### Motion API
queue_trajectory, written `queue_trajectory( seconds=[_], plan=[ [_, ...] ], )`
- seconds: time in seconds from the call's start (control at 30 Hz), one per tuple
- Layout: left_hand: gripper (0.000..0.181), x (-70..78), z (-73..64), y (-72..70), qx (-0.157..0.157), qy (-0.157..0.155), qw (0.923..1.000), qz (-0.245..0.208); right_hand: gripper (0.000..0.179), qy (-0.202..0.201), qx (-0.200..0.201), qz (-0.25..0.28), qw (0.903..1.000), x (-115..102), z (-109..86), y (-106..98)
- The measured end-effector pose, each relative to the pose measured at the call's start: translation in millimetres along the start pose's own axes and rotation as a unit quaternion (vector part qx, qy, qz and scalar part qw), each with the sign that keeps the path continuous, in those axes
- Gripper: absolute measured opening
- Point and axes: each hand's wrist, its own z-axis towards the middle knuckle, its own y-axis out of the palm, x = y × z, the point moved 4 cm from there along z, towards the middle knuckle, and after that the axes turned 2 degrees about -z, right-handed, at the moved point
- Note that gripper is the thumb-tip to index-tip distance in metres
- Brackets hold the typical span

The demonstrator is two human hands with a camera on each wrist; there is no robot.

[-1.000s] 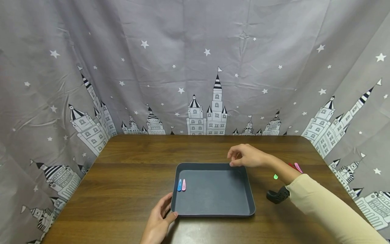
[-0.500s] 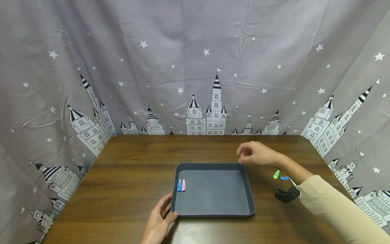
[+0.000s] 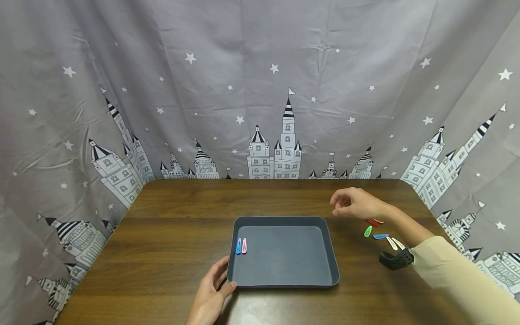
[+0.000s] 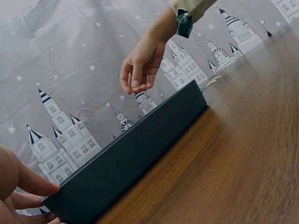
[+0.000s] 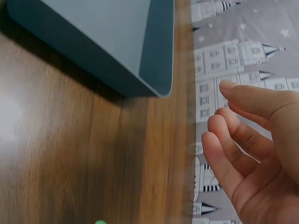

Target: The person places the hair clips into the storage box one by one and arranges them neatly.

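Observation:
A dark grey tray (image 3: 283, 255) lies on the table, with a blue hair clip (image 3: 238, 246) and a pink hair clip (image 3: 244, 246) side by side near its left wall. My left hand (image 3: 212, 292) holds the tray's near left corner, thumb at the front and fingers along the left side. Above the table, past the tray's far right corner, my right hand (image 3: 357, 203) hovers with loosely bent fingers and nothing in them. In the right wrist view a gap shows between thumb (image 5: 252, 99) and fingers. Under the right forearm lie a green hair clip (image 3: 368, 231) and a blue one (image 3: 380, 236).
Red (image 3: 372, 222) and cream hair clips (image 3: 392, 243) also lie on the wooden table (image 3: 170, 243) right of the tray, partly near the right arm. A black perforated strap (image 3: 396, 260) is on the right wrist. A grey castle-print curtain (image 3: 227, 90) hangs behind the table.
My right hand has moved right, away from above the tray's far right corner, uncovering more clips on the table. The left hand and the clips in the tray have stayed put.

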Motion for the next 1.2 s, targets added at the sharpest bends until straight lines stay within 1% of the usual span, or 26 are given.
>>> queue_trajectory(
  seconds=[0.23,0.37,0.57,0.83,1.07,1.2],
  plan=[
    [0.065,0.4,0.0,0.1,0.002,-0.005,1.0,0.001,0.024,0.032,0.006,-0.017,0.9993,15,-16.2,-11],
    [0.065,0.5,-0.2,0.1,0.0,-0.005,1.0,-0.001,0.026,0.056,0.009,-0.011,0.9983,26,-27.9,-17],
    [0.064,0.8,0.5,0.8,-0.002,0.002,1.0,0.0,0.025,0.069,0.023,-0.007,0.9974,44,-46.3,-26],
    [0.064,0.0,0.4,1.8,0.002,-0.002,1.0,0.003,0.027,0.094,0.037,0.022,0.9946,68,-72.2,-33],
    [0.065,0.0,0.2,0.8,0.003,-0.006,1.0,0.007,0.024,0.106,0.045,0.066,0.9911,92,-95.7,-32],
    [0.065,0.9,0.5,1.4,0.003,-0.005,1.0,0.006,0.023,0.114,0.039,0.065,0.9906,105,-110.0,-29]
  ],
)
